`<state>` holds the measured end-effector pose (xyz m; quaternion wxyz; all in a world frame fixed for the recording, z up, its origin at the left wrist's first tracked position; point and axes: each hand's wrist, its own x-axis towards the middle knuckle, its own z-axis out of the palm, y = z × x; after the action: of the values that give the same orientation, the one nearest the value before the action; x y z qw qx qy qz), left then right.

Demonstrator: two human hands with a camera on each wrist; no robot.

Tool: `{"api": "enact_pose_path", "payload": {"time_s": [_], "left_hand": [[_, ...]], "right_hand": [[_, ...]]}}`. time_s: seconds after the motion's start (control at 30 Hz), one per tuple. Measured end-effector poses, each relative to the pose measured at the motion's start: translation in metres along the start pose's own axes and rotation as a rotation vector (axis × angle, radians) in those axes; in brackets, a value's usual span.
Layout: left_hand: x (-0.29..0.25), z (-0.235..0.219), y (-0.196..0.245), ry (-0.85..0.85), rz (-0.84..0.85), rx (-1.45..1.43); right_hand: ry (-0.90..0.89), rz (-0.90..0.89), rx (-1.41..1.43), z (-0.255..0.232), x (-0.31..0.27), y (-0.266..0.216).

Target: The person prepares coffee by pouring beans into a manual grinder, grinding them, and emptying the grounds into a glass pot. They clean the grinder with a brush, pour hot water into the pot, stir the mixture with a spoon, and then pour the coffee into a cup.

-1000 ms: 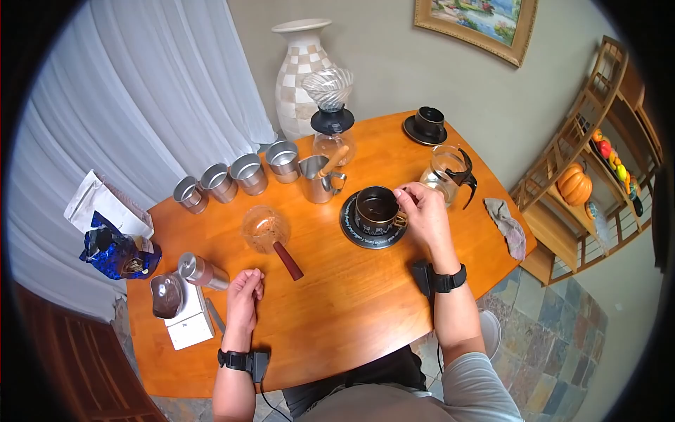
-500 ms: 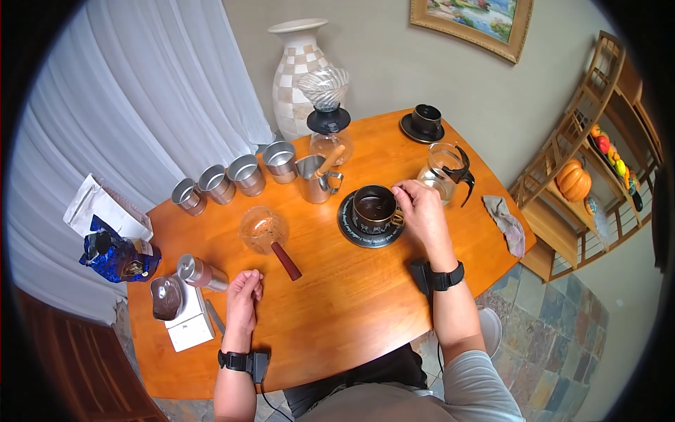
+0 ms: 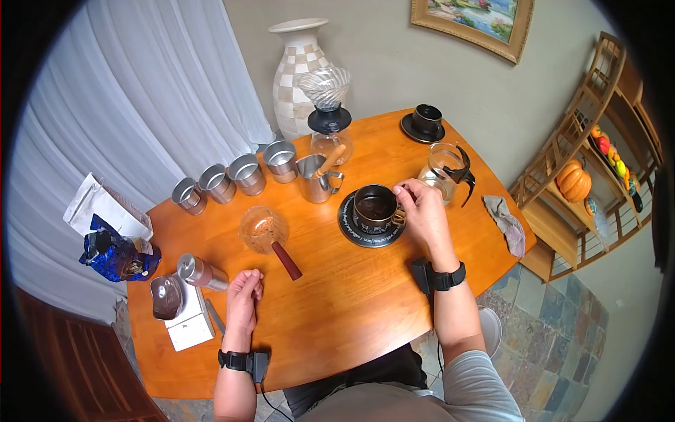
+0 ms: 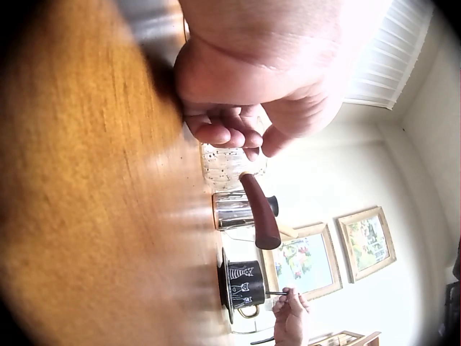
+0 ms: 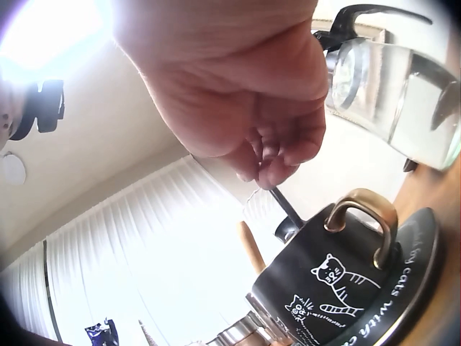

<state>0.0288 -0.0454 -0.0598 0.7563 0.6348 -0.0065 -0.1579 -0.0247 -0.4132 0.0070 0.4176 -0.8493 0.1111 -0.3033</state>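
My right hand [image 3: 425, 214] pinches a thin dark handle [image 5: 287, 205] above a black cup [image 5: 331, 274]. The handle slants down into the cup, its lower end hidden there. Dark liquid [image 3: 376, 204] shows inside. White cat drawings and a gold-coloured ear mark the cup, which stands on a black lettered saucer [image 3: 349, 232]. On the table near its front left, my left hand [image 3: 245, 292] rests with fingers loosely curled, holding nothing. Beyond it lies a glass vessel [image 3: 264, 228] with brown specks inside and a dark red handle [image 3: 287, 261] pointing toward me.
A glass carafe [image 3: 434, 184] stands behind my right hand, a grey cloth [image 3: 505, 225] to its right. Behind the cup are a metal pitcher [image 3: 314, 188] and several metal cups [image 3: 246, 176]. A grinder [image 3: 204, 273], a white scale [image 3: 190, 332] and a blue bag [image 3: 119, 253] occupy the left.
The shine on the liquid in the cup has shifted. Both hands stay nearly where they were, and the head view has tilted very slightly.
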Motion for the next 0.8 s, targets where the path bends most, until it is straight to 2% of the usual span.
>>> {"api": "enact_pose_path", "payload": {"time_s": [0.3,0.5,0.6,0.7,0.77,0.8], "left_hand": [[0.0006,-0.0003,-0.0016,-0.003,0.004,-0.008],[0.0007,-0.0013,-0.0012,-0.011,0.0,0.015],[0.0008,-0.0012,-0.0013,-0.011,0.0,0.019],[-0.0003,-0.0002,0.0003,-0.009,-0.002,0.014],[-0.0009,0.0007,0.0006,-0.006,-0.004,0.007],[-0.001,0.0011,0.0005,-0.006,0.001,-0.004]], "right_hand": [[0.048,-0.105,-0.082,0.0013,0.0012,0.0023],[-0.058,-0.132,-0.057,0.0012,0.0001,0.0005],[-0.156,-0.114,0.029,0.0019,-0.0008,0.0008],[-0.151,-0.062,0.095,0.0029,-0.0008,0.0019],[-0.044,0.005,0.034,-0.0003,0.0,-0.0028],[-0.045,0.004,0.033,-0.0005,0.0004,-0.0013]]}}
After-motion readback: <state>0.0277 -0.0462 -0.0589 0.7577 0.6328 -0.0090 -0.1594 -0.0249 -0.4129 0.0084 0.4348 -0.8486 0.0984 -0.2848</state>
